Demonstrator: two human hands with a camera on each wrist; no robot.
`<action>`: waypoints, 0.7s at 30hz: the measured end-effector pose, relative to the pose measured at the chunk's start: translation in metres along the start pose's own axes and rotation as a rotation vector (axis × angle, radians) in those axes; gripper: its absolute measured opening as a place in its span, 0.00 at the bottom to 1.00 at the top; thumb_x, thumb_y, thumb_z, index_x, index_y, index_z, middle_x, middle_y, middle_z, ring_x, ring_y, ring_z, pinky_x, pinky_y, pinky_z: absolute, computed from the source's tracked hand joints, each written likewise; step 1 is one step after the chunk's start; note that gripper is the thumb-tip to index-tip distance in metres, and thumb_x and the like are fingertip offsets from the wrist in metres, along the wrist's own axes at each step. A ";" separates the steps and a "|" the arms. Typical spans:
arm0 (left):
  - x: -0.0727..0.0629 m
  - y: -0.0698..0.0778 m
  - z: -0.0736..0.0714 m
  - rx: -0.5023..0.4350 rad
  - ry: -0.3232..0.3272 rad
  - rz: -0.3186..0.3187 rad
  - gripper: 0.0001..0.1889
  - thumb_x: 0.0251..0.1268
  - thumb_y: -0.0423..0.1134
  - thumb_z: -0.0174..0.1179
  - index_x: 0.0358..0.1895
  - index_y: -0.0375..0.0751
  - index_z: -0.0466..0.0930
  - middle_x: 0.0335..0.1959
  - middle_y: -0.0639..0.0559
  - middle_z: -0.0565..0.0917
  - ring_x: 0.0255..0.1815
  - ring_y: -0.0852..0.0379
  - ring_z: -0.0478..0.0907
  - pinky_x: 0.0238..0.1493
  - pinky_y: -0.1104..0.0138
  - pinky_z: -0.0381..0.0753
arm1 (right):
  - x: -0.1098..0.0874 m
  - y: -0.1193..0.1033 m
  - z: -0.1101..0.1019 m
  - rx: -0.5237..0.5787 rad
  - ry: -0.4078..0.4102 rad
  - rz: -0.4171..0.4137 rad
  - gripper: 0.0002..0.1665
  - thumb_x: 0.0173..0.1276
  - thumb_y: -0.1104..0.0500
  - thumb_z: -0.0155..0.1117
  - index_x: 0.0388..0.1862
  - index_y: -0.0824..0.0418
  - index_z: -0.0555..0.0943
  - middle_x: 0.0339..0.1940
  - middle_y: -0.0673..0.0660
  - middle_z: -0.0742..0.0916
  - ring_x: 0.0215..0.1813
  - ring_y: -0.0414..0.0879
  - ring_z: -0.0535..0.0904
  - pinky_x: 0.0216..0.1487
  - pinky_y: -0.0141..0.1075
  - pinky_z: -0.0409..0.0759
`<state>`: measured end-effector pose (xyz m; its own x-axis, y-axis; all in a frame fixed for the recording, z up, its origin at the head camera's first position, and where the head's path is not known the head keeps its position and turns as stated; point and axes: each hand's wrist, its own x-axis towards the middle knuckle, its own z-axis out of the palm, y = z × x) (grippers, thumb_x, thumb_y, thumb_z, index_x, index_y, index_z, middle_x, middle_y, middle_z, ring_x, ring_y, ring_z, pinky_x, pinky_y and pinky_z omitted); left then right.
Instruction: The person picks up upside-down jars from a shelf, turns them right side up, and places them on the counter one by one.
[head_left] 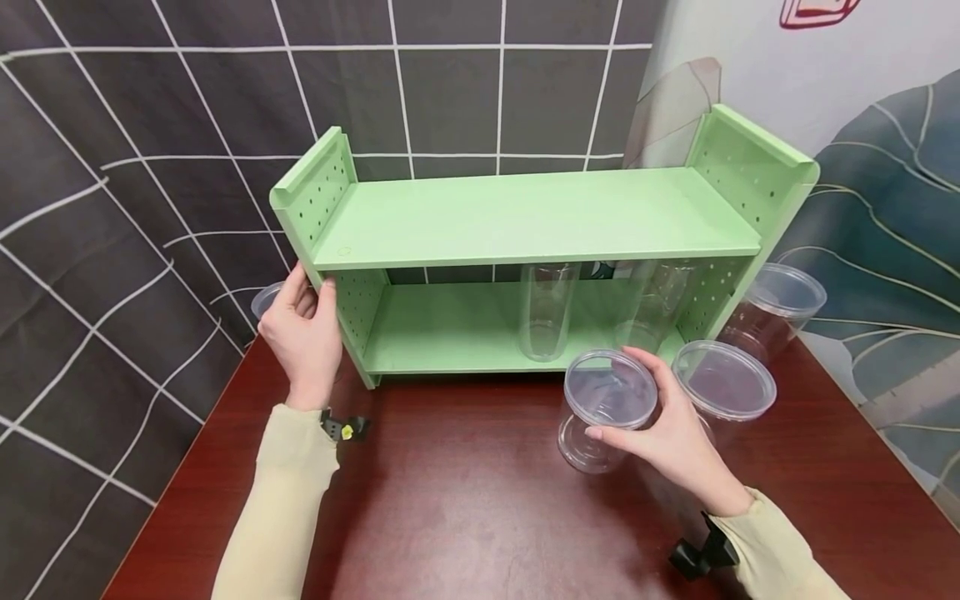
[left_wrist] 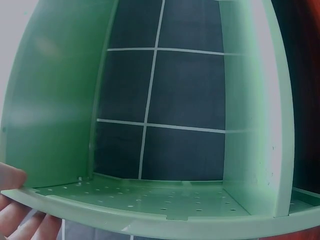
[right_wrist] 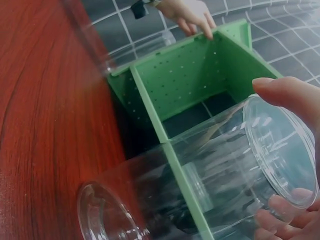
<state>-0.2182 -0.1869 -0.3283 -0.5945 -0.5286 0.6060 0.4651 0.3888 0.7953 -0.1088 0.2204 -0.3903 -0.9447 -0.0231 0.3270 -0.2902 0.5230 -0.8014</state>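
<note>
A light green two-tier shelf stands at the back of the table, with rows of small holes in its side panels. My left hand grips the front edge of its left side panel; in the left wrist view the thumb lies on the inner side and the fingers curl round the outside. In front of the shelf's right half, my right hand holds a clear, lidded plastic jar by its upper rim, thumb and fingers on opposite sides. The jar looks empty, its base close over the tabletop.
On the lower tier stand two tall clear jars. Another lidded jar is just right of my right hand, and one more stands beside the shelf's right panel. Part of a clear jar shows behind the left panel. A gridded dark cloth hangs behind.
</note>
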 end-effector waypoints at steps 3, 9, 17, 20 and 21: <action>0.000 0.000 0.000 -0.006 0.004 -0.011 0.19 0.66 0.30 0.67 0.59 0.45 0.86 0.48 0.46 0.88 0.45 0.59 0.86 0.48 0.69 0.85 | 0.000 0.002 0.000 0.009 0.007 -0.002 0.63 0.44 0.57 0.90 0.78 0.47 0.64 0.64 0.53 0.80 0.58 0.39 0.74 0.55 0.26 0.68; -0.001 0.007 0.001 -0.002 0.013 -0.013 0.19 0.66 0.28 0.67 0.59 0.41 0.85 0.48 0.45 0.88 0.44 0.56 0.86 0.49 0.69 0.85 | 0.000 0.002 0.001 0.024 0.030 -0.029 0.65 0.45 0.60 0.89 0.80 0.49 0.62 0.70 0.51 0.76 0.64 0.40 0.71 0.58 0.24 0.66; -0.005 0.028 0.001 -0.001 0.018 -0.022 0.18 0.65 0.23 0.64 0.58 0.30 0.83 0.48 0.37 0.87 0.43 0.51 0.86 0.48 0.69 0.85 | 0.000 -0.002 0.000 0.016 0.062 -0.162 0.70 0.40 0.67 0.89 0.81 0.52 0.61 0.75 0.54 0.72 0.68 0.49 0.69 0.62 0.23 0.65; -0.003 0.018 0.001 -0.004 0.020 -0.017 0.18 0.65 0.25 0.65 0.58 0.34 0.84 0.47 0.41 0.88 0.43 0.53 0.86 0.47 0.69 0.85 | 0.000 -0.009 -0.004 -0.007 0.081 -0.186 0.70 0.38 0.68 0.89 0.81 0.52 0.62 0.75 0.55 0.72 0.69 0.48 0.68 0.64 0.23 0.65; -0.002 0.014 0.001 -0.006 0.019 -0.017 0.18 0.65 0.26 0.66 0.58 0.36 0.85 0.47 0.43 0.88 0.43 0.54 0.86 0.47 0.70 0.85 | 0.000 -0.013 -0.005 -0.012 0.092 -0.189 0.70 0.37 0.68 0.89 0.80 0.52 0.62 0.75 0.55 0.72 0.70 0.48 0.68 0.66 0.24 0.64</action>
<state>-0.2111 -0.1793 -0.3188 -0.5895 -0.5494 0.5922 0.4591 0.3754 0.8052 -0.1046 0.2179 -0.3774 -0.8558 -0.0444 0.5153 -0.4584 0.5266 -0.7159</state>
